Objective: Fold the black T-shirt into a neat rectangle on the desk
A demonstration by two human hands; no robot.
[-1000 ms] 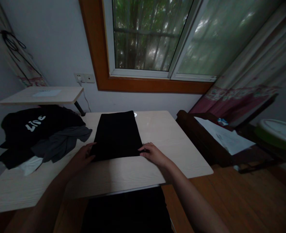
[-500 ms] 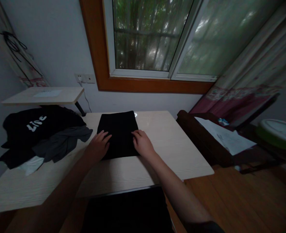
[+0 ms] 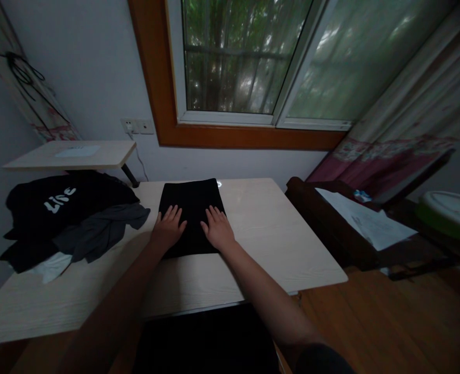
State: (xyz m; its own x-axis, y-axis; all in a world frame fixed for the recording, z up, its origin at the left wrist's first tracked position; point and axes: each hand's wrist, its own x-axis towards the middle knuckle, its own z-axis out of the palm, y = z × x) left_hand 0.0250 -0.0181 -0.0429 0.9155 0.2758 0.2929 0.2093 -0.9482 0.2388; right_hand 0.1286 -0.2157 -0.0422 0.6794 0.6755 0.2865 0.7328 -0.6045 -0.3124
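Observation:
A black folded piece of clothing [image 3: 193, 200] lies flat on the pale wooden table [image 3: 272, 239], shaped as a neat near-rectangle. What kind of garment it is cannot be made out. On its left part rests my left hand [image 3: 169, 227], palm down with the fingers spread. My right hand [image 3: 218, 228] lies flat on its right part, fingers spread and pointing away from me. Both hands press on the cloth without gripping it.
At the left is a heap of clothes, with a black shirt [image 3: 85, 192] with white lettering and a grey garment [image 3: 101, 231]. A small raised shelf [image 3: 50, 156] stands behind it. Right of the table is a dark brown chair [image 3: 323, 228] with a white sheet [image 3: 366, 221].
Both hands have moved inward over the black cloth from its side edges. My fingers, curled at the edges before, now lie flat and spread. The cloth has stayed in place.

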